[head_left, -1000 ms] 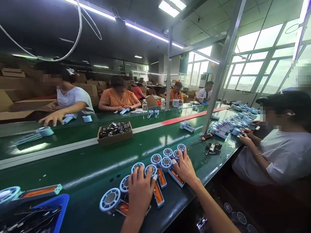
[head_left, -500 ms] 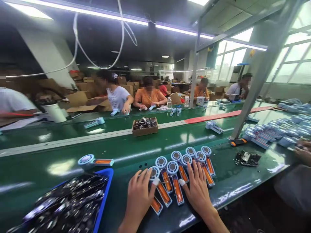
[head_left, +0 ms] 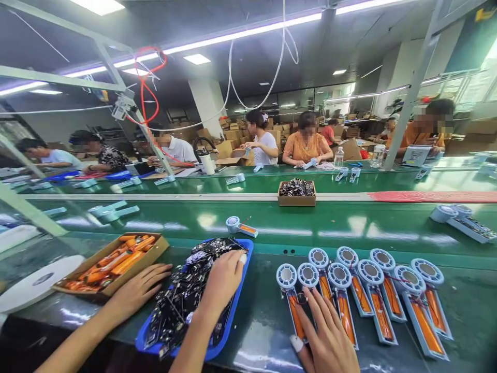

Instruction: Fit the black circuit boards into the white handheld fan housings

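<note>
My left hand point(head_left: 223, 285), with a white cover on its thumb tip, is over the black circuit boards point(head_left: 178, 295) heaped in a blue tray point(head_left: 248, 259). Its fingers are bunched together; what they hold, if anything, is hidden. My right hand point(head_left: 330, 331) lies with fingers spread over the lower left part of a group of light-blue handheld fans point(head_left: 307, 274). Its fingertips touch one near its round head. Several fans point(head_left: 382, 316) show orange batteries in their open handles, with thin wires near the round heads.
Another person's hand point(head_left: 143, 285) rests between the tray and a cardboard box of orange batteries point(head_left: 163, 243). A lone fan point(head_left: 243, 227) lies beyond the tray. A small box of black parts point(head_left: 297, 199) stands farther back. Several people sit across the green bench point(head_left: 186, 220).
The view has swung left, bringing the battery box and a neighbour's hand into sight. My left hand has gone from the fans to the tray; my right hand stays at the fans.
</note>
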`<state>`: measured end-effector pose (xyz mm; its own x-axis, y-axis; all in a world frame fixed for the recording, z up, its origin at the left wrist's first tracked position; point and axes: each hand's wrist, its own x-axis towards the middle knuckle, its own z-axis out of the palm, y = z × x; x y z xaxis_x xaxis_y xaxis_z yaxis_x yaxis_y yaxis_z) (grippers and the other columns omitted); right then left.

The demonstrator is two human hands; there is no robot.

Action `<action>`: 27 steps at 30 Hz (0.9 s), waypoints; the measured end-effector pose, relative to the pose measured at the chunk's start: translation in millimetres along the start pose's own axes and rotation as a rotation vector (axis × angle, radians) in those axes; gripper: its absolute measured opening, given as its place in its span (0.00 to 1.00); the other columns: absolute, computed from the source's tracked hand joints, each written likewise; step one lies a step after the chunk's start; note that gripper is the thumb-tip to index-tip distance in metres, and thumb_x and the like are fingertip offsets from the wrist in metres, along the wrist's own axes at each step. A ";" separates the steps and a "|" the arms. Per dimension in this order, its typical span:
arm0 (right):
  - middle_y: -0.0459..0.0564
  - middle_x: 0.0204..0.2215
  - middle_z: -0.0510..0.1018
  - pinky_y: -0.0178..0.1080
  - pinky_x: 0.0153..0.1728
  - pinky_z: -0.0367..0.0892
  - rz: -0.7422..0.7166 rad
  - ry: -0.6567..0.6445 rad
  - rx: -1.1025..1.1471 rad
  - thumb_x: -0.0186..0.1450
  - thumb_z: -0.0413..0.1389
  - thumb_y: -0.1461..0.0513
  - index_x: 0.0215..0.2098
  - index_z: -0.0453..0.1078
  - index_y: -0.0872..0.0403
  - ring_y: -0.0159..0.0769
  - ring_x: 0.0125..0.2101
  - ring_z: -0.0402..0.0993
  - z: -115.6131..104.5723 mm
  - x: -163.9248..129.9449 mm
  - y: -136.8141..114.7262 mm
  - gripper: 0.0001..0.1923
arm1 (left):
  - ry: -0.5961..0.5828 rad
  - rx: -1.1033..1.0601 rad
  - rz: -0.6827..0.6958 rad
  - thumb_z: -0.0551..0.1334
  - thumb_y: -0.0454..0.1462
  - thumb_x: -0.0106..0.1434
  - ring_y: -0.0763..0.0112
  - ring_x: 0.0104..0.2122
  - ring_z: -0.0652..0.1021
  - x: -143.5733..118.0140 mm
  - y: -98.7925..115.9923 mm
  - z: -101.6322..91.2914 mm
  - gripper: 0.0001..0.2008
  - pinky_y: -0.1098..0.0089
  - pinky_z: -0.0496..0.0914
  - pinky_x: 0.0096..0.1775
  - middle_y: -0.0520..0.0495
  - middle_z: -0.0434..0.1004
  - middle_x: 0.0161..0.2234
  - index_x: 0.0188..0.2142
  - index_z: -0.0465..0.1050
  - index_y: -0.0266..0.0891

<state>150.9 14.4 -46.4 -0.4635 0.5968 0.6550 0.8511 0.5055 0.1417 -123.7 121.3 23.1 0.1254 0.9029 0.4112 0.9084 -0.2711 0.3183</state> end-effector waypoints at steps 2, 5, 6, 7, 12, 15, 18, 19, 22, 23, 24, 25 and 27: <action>0.58 0.59 0.74 0.50 0.56 0.64 -0.019 0.020 0.001 0.59 0.57 0.62 0.60 0.70 0.55 0.56 0.58 0.69 3.1 -2.2 3.8 0.30 | -0.040 0.039 -0.031 0.55 0.35 0.72 0.58 0.46 0.80 15.2 -15.3 -10.9 0.12 0.52 0.74 0.52 0.40 0.81 0.46 0.46 0.77 0.38; 0.56 0.56 0.77 0.49 0.57 0.62 -0.003 0.033 0.018 0.59 0.58 0.62 0.59 0.71 0.54 0.54 0.57 0.70 4.9 -2.8 4.8 0.29 | -0.087 0.060 -0.034 0.63 0.40 0.70 0.61 0.47 0.79 41.9 -15.8 -14.5 0.14 0.54 0.76 0.48 0.43 0.77 0.52 0.53 0.73 0.39; 0.55 0.55 0.78 0.49 0.57 0.62 0.004 0.034 0.023 0.59 0.58 0.63 0.59 0.71 0.54 0.54 0.57 0.70 4.5 -1.8 3.9 0.28 | -0.096 0.061 -0.031 0.64 0.42 0.69 0.60 0.48 0.79 49.9 -11.0 -12.8 0.17 0.54 0.76 0.48 0.43 0.75 0.54 0.55 0.71 0.39; 0.55 0.55 0.78 0.48 0.57 0.61 0.011 0.036 0.026 0.59 0.58 0.63 0.59 0.71 0.54 0.54 0.56 0.70 3.6 -0.5 2.8 0.28 | -0.102 0.060 -0.029 0.64 0.43 0.69 0.60 0.48 0.79 56.7 -4.5 -10.2 0.18 0.54 0.76 0.48 0.42 0.74 0.55 0.56 0.71 0.40; 0.51 0.52 0.80 0.46 0.55 0.61 0.085 0.085 0.039 0.62 0.56 0.61 0.56 0.72 0.53 0.51 0.53 0.72 -5.1 6.9 -1.1 0.23 | -0.121 0.049 -0.001 0.64 0.43 0.69 0.57 0.49 0.79 72.3 36.5 1.1 0.19 0.53 0.76 0.48 0.43 0.74 0.55 0.56 0.71 0.39; 0.49 0.50 0.82 0.44 0.54 0.61 0.087 0.113 0.017 0.64 0.55 0.59 0.53 0.74 0.52 0.48 0.51 0.74 -7.1 8.3 -1.0 0.19 | -0.119 0.059 0.026 0.64 0.43 0.69 0.57 0.49 0.79 75.1 59.2 2.2 0.19 0.53 0.76 0.48 0.43 0.75 0.54 0.56 0.71 0.39; 0.49 0.49 0.82 0.45 0.54 0.60 0.114 0.160 -0.020 0.65 0.56 0.56 0.52 0.75 0.52 0.47 0.51 0.74 -2.6 8.5 -3.2 0.19 | -0.119 0.091 0.039 0.64 0.43 0.69 0.56 0.49 0.79 72.2 73.9 2.1 0.19 0.53 0.76 0.48 0.43 0.75 0.54 0.55 0.71 0.39; 0.49 0.50 0.82 0.45 0.54 0.60 0.135 0.177 -0.022 0.65 0.56 0.54 0.52 0.74 0.53 0.48 0.51 0.73 0.2 8.6 -4.9 0.20 | -0.124 0.107 0.038 0.64 0.43 0.69 0.57 0.49 0.79 68.5 76.2 2.0 0.19 0.53 0.76 0.48 0.43 0.75 0.54 0.55 0.71 0.39; 0.49 0.53 0.80 0.46 0.56 0.58 0.206 0.208 0.004 0.64 0.57 0.54 0.55 0.72 0.54 0.48 0.54 0.71 10.0 8.3 -11.5 0.23 | -0.155 0.163 0.012 0.64 0.43 0.69 0.58 0.49 0.79 46.8 76.4 1.7 0.19 0.54 0.76 0.48 0.43 0.74 0.55 0.56 0.70 0.39; 0.49 0.53 0.80 0.46 0.57 0.57 0.224 0.212 0.016 0.64 0.57 0.56 0.56 0.72 0.54 0.48 0.55 0.71 13.0 7.8 -13.5 0.23 | -0.171 0.183 -0.003 0.64 0.43 0.69 0.59 0.48 0.79 36.0 75.4 1.7 0.18 0.54 0.76 0.47 0.42 0.74 0.55 0.56 0.71 0.40; 0.49 0.53 0.80 0.47 0.58 0.56 0.236 0.217 0.028 0.64 0.57 0.58 0.56 0.71 0.53 0.48 0.55 0.71 15.6 7.0 -14.9 0.22 | -0.187 0.203 -0.020 0.64 0.42 0.69 0.60 0.47 0.79 23.8 74.7 1.9 0.18 0.55 0.77 0.47 0.43 0.75 0.54 0.55 0.71 0.39; 0.49 0.52 0.81 0.47 0.58 0.56 0.245 0.225 0.042 0.65 0.56 0.61 0.56 0.71 0.53 0.47 0.54 0.71 17.6 5.9 -15.6 0.21 | -0.201 0.222 -0.041 0.63 0.42 0.70 0.62 0.45 0.80 10.4 74.7 2.7 0.16 0.56 0.77 0.46 0.43 0.77 0.51 0.54 0.72 0.39; 0.49 0.48 0.82 0.48 0.58 0.57 0.273 0.243 0.070 0.66 0.53 0.64 0.54 0.72 0.52 0.47 0.52 0.73 19.5 2.8 -14.4 0.19 | -0.218 0.251 -0.087 0.59 0.38 0.72 0.63 0.41 0.81 -19.0 78.1 7.0 0.12 0.58 0.77 0.44 0.44 0.79 0.44 0.53 0.73 0.38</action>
<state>132.5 20.9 -61.1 -0.1421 0.5546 0.8199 0.9126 0.3943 -0.1085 -52.4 85.3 34.2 0.1006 0.9765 0.1904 0.9859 -0.1235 0.1127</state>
